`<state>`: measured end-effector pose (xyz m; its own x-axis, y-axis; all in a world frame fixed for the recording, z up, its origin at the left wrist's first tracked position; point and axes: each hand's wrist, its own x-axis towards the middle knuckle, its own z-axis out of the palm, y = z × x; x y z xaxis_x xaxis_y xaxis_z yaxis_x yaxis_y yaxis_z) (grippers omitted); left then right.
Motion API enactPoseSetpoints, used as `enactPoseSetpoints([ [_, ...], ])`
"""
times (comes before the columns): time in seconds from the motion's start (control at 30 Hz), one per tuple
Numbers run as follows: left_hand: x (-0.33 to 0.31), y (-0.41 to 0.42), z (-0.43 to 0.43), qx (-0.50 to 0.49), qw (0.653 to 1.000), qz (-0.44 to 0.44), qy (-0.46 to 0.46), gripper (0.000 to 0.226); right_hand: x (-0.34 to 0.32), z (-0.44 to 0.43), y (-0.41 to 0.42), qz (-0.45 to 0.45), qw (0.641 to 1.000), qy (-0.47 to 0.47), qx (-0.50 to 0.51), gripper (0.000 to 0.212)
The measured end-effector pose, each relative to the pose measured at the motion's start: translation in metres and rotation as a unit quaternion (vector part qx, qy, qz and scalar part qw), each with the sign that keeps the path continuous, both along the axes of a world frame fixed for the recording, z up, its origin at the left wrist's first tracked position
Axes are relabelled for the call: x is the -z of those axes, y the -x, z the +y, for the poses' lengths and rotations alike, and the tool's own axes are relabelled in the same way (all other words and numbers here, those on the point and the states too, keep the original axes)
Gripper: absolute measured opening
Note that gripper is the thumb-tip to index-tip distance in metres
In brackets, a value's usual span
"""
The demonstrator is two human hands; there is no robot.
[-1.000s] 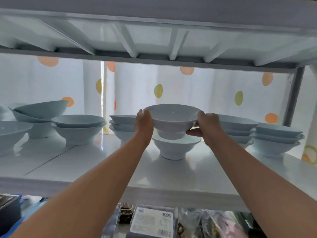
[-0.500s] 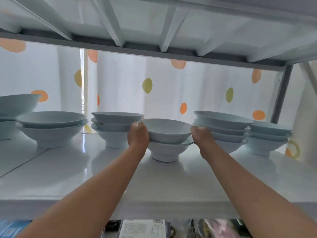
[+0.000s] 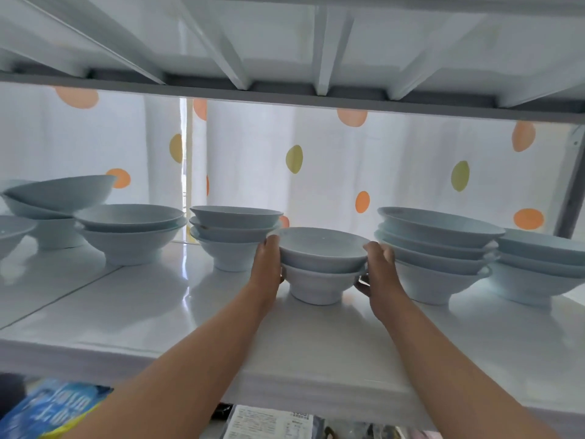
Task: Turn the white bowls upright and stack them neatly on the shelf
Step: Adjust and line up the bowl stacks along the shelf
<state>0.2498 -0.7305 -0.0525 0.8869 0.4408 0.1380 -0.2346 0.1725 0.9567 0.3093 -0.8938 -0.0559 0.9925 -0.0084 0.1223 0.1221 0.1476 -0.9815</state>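
Fingers of left hand (image 3: 267,264) curled round left rim of top bowl (image 3: 319,248), thumb up at the rim edge; closed on it, light wrap. Fingers of right hand (image 3: 380,267) likewise against right rim, lower fingers tucked under toward the bowl beneath; contact looks made, though how firm cannot be told.

Top bowl upright, nested in lower bowl (image 3: 316,285), which stands foot-down on shelf (image 3: 221,327). Seated level, rims near parallel. Pair of two, centre of shelf, front of the row.

Outward, left: stack of three (image 3: 235,236) just beside, upright. Further left, stack of two (image 3: 133,232), upright. Far left, tilted stack (image 3: 60,201), top bowl canted and not seated square; one more bowl (image 3: 12,229) cut by frame edge.

Outward, right: tall stack (image 3: 437,248) of four or so, just beside right hand, upright. Beyond it, end stack (image 3: 541,264), upright.

No inverted bowl seen anywhere in view. Turning-up step judged done or nearly so. Left to do, by the look: release of centre pair, straightening of far-left tilted stack, perhaps merging short stacks. Parts of shelf beyond frame unseen.

Spotted curtain (image 3: 316,160) behind; packaged goods (image 3: 269,423) on level below.
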Motion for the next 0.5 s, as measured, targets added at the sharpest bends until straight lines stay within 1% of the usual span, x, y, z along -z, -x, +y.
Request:
enactPoseSetpoints([
  [0.07,0.004,0.002,-0.001,0.026,1.0,-0.01,0.009,0.033,0.004,-0.001,-0.003,0.004,0.999,-0.027,-0.031,0.04],
  [0.1,0.006,0.002,0.0,0.029,0.999,-0.011,0.008,0.034,0.005,-0.002,-0.005,0.002,0.999,-0.031,-0.039,0.039],
  [0.2,0.011,0.001,0.009,0.027,1.0,0.0,-0.002,0.044,0.009,-0.006,-0.007,-0.007,0.999,-0.011,-0.045,0.039],
  [0.27,0.014,0.001,0.011,0.026,1.0,-0.001,0.003,0.044,0.012,-0.008,-0.005,-0.017,0.999,0.011,-0.051,0.045],
  [0.37,0.017,0.0,0.012,0.036,0.999,-0.008,-0.004,0.04,0.013,-0.008,-0.001,-0.02,0.998,0.014,-0.05,0.051],
  [0.5,0.016,0.004,0.014,0.029,0.999,-0.015,0.001,0.028,0.012,-0.007,0.002,-0.022,0.999,0.037,-0.027,0.052],
])
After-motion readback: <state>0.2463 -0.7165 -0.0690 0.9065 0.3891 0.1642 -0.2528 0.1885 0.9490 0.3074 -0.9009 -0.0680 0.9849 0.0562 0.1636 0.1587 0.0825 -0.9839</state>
